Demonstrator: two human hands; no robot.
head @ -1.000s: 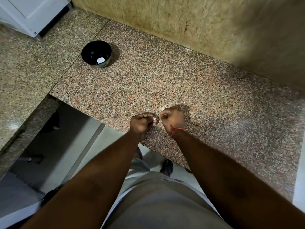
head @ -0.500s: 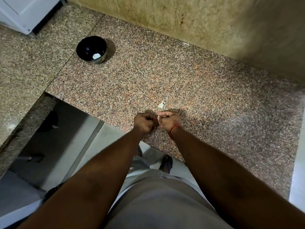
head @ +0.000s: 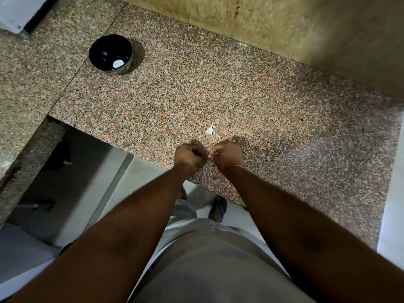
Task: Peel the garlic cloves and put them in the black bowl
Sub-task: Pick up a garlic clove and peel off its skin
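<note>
Left hand [head: 189, 155] and right hand [head: 226, 154], fingers curled, meet at the bench [head: 251, 101] edge, pinching a clove [head: 209, 157] between them. A peel scrap [head: 210, 129] lies at twelve o'clock; the bowl [head: 102, 48], holding one clove, at ten.

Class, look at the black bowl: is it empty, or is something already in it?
Not empty. The black bowl stands upright, with a pale piece inside.

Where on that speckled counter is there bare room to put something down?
The pink speckled granite counter lies bare between the round black bowl and the tan wall, and again right of the right hand. It is crowded only near both hands, where the left hand works and a white garlic scrap lies.
</note>
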